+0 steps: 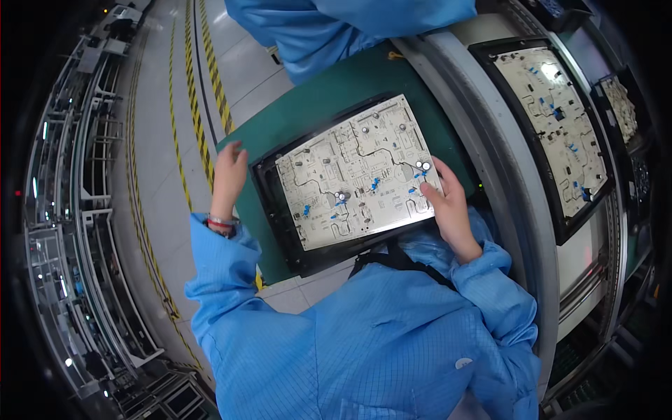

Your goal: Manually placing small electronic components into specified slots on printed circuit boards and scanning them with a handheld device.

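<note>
A white circuit board (357, 178), dotted with small capacitors and blue parts, lies tilted across a black tray (274, 210) on a green work surface (308, 98). At the board's right edge my right hand (450, 210) is closed, its thumb on the top face and its fingers around the side. My left hand (229, 175) is off to the left of the tray, raised and apart from the board. Its fingers are loosely bent and slightly spread, with nothing seen in them. A red band circles that wrist.
To the right runs a conveyor with a grey rail (483, 119), carrying another board (553, 122) in a black tray (572, 227). Beyond the green surface is a person's blue sleeve (392, 17). Striped floor tape (199, 115) and metal racks (84, 175) lie to the left.
</note>
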### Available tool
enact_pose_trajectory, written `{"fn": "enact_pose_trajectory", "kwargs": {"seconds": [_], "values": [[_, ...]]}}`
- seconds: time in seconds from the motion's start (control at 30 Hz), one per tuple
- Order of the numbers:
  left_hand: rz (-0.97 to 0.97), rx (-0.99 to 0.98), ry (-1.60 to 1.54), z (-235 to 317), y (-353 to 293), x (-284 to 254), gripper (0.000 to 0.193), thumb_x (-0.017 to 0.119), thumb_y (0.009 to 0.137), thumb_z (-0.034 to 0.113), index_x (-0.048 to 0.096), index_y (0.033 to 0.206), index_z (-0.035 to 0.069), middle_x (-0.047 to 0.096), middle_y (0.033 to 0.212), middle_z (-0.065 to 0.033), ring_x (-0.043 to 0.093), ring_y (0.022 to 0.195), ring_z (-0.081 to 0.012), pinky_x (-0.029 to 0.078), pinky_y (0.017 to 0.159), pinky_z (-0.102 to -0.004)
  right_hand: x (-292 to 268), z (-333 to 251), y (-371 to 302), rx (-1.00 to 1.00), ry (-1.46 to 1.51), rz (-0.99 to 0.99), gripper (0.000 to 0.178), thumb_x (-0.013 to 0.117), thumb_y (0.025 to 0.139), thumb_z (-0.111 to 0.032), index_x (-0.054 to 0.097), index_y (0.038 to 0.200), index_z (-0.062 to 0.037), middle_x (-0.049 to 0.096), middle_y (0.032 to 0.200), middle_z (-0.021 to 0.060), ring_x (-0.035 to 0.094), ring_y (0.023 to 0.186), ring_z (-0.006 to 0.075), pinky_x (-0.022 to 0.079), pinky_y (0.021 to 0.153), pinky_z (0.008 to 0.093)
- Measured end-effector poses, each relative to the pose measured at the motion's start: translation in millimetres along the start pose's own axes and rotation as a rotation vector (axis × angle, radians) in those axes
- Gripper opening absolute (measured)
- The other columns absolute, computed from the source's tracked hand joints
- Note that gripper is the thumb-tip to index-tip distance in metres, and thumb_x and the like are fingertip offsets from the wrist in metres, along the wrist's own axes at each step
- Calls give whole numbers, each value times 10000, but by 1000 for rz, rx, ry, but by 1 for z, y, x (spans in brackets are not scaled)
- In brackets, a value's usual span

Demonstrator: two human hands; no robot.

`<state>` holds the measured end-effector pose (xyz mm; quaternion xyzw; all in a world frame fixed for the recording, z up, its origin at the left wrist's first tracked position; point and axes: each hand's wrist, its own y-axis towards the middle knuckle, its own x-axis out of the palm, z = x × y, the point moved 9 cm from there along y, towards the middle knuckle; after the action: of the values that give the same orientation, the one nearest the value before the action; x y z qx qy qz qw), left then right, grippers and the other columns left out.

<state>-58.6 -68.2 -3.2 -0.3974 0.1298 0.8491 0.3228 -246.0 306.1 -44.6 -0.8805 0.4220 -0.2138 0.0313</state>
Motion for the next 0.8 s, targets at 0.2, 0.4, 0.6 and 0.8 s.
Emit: {"fn": "enact_pose_trajectory", "kwargs": {"seconds": [0.2,0.4,0.6,0.8], "values": [[-236,-425,309,-45,-19,44,495,470,913,358,495,1007,-127,610,821,-276,640,654,-344,517,617,-396,-1,23,30,10,-64,-10,512,517,862,37,339,1342,42,575,1153,160,559,1042,166,434,895,262],[-425,-600,205,-40,-42,73,679,606,828,437,306,1107,-105,599,831,-258,647,616,-325,524,449,-364,13,-8,29,-283,-777,-47,504,595,843,-78,405,1293,47,478,1225,225,479,1124,331,379,952,363],[-340,-466,147,-56,-41,73,673,733,752,317,256,1038,-62,601,822,-218,638,619,-282,522,419,-369,8,-21,39,-424,-1359,68,634,676,771,-232,410,1249,89,323,1345,236,292,1224,395,293,995,462],[-167,-392,46,-67,-50,61,659,749,731,242,308,1144,-19,591,929,-189,633,680,-242,522,462,-344,-10,10,49,-443,-1057,-10,732,698,754,-265,345,1257,132,345,1309,258,314,1238,394,281,1046,393]]}}
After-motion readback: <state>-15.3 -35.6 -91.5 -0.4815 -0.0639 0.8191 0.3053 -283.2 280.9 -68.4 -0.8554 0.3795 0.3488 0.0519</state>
